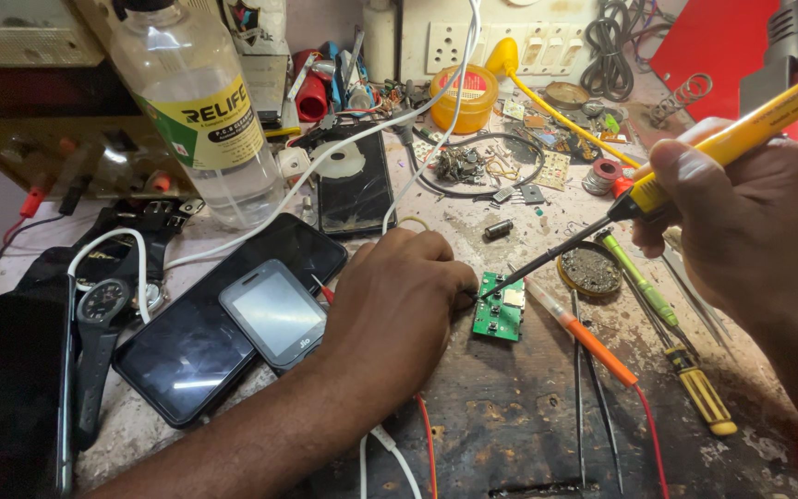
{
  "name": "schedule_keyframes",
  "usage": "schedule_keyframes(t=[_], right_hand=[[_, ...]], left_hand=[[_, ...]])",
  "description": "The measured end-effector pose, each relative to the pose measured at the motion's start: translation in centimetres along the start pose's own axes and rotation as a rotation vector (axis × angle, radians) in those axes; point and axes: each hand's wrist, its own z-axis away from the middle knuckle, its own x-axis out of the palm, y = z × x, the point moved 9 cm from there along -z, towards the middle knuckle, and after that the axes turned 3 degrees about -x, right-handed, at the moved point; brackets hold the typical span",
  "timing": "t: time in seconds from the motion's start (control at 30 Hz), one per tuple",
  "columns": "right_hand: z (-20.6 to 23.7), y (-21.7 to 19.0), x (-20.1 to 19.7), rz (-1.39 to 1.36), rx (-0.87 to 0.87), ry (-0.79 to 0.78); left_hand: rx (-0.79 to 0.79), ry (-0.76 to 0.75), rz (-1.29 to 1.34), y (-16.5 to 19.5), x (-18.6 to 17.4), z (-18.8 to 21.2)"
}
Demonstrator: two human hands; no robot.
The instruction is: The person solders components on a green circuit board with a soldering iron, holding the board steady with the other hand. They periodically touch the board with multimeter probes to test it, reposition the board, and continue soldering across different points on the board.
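A small green circuit board (pixel 499 314) lies on the worn wooden bench. My left hand (pixel 397 300) rests beside it with curled fingers that press on the board's left edge. My right hand (pixel 741 212) grips a yellow soldering iron (pixel 695 157), whose dark tip reaches down to the board's upper left corner, near my left fingertips. An orange-handled probe (pixel 584 334) with a red wire lies just right of the board.
Two phones (pixel 196 342) and a wristwatch (pixel 99 319) lie at left. Behind them stands a clear liquid bottle (pixel 200 111). A round tin (pixel 589 270), green and yellow screwdrivers (pixel 685 370), tweezers (pixel 593 407), a yellow jar (pixel 464 97) and loose parts crowd the bench.
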Motion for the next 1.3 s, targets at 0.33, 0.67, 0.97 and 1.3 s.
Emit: schedule_keyframes(t=[0.33,0.67,0.97,1.3], right_hand=[[0.0,0.4,-0.2,-0.077,0.003,0.006],[0.1,-0.3,-0.1,-0.022,-0.029,0.007],[0.0,-0.4,-0.1,-0.033,-0.032,0.006],[0.5,-1.9,0.1,0.078,-0.114,-0.064]], left_hand=[[-0.006,0.035,0.045,-0.3,-0.1,0.0],[-0.026,0.002,0.039,-0.3,0.2,0.0],[-0.024,0.012,0.044,-0.3,0.2,-0.1],[-0.011,0.027,0.056,-0.3,0.0,0.0]])
